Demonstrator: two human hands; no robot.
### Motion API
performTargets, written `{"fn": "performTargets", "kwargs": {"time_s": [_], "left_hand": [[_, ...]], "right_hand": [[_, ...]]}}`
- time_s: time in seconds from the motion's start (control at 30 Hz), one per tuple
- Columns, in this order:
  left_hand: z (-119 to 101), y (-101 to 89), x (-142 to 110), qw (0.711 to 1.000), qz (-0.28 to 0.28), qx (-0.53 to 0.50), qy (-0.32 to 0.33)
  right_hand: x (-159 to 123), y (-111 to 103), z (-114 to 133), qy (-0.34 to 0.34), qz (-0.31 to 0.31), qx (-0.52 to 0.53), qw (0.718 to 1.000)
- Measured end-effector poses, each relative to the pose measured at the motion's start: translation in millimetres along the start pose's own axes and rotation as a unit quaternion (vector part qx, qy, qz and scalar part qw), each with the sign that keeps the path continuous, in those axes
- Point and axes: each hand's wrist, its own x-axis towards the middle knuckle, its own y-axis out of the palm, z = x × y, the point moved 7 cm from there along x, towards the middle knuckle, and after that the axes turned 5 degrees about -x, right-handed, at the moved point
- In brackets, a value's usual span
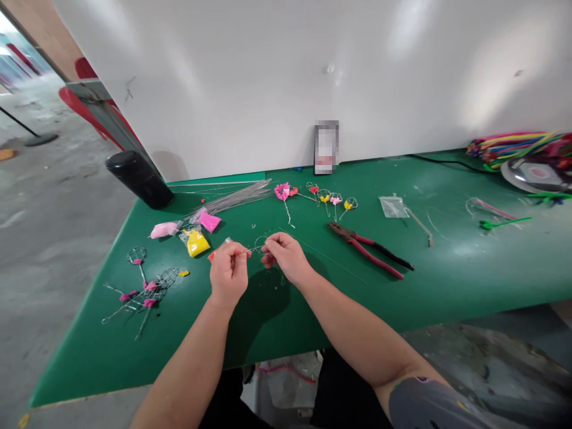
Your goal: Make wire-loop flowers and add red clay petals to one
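Over the green table [277, 316], my left hand [229, 271] and my right hand [283, 255] both pinch a thin silver wire [256, 246] bent into a small loop between them. Both hands are closed on it, a little above the tabletop. A red scrap shows just left of my left hand. Small bags of pink clay [164, 229], magenta clay [209, 221] and yellow clay [196, 242] lie just beyond my left hand. A bundle of straight wires [232, 199] lies behind them.
Red-handled pliers [369, 247] lie right of my hands. Several small wire flowers [319, 196] sit near the wall, and wire pieces with pink bits [143, 292] at the left. A black cylinder [138, 179] stands at the back left corner. Coloured sticks [518, 145] are piled far right.
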Motion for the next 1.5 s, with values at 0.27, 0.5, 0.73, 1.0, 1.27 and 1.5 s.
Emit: {"fn": "performTargets", "kwargs": {"time_s": [0.27,0.5,0.73,1.0,1.27,1.5], "left_hand": [[22,6.0,-2,0.953,-0.048,-0.243,-0.174],[28,8.9,-4,0.939,-0.052,-0.266,-0.213],[27,13.7,-5,0.927,-0.036,-0.293,-0.233],[15,13.2,-6,0.94,-0.01,-0.259,-0.222],[7,13.9,-9,0.942,-0.007,-0.293,-0.161],[46,24.2,-15,0.91,-0.039,-0.232,-0.341]], "right_hand": [[1,4,0,0.009,0.059,0.026,0.998],[-3,12,3,-0.026,0.089,-0.03,0.995],[3,5,-6,-0.029,0.05,-0.133,0.989],[-1,3,4,-0.057,-0.006,-0.192,0.98],[-4,3,6,-0.061,0.0,-0.151,0.987],[0,3,-2,-0.019,0.009,0.015,1.0]]}}
